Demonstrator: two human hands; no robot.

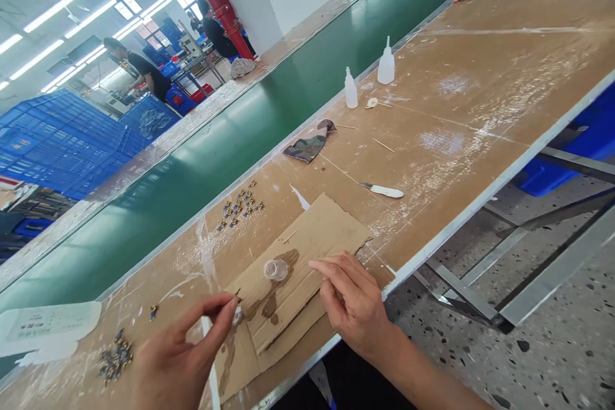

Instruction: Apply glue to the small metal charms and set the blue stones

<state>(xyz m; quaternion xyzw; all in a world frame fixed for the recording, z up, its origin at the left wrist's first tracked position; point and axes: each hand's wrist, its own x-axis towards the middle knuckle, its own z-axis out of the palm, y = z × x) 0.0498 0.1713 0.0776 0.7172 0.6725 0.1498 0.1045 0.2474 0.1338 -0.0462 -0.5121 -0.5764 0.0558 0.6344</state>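
My left hand [185,349] pinches a tiny dark piece [238,293] between thumb and forefinger, over the near left end of a stained cardboard sheet [331,221]. Most of that piece is hidden by the fingertips. My right hand [353,298] hovers over the cardboard's right side with its fingers drawn together; whether something thin is in them cannot be made out. Between the hands stands a small clear glass jar [275,270] on a wet stain. Behind it lies a thin wooden stick [290,237]. A small clear object [237,315] sits partly hidden beside my left thumb.
Small brass-and-blue parts [237,208] lie in rows; more form a pile [115,357]. Around them are a large white bottle [50,330], camouflage cloth [310,143], a white-handled knife [384,191] and squeeze bottles [351,90]. A green conveyor belt [206,166] runs behind; people work beyond.
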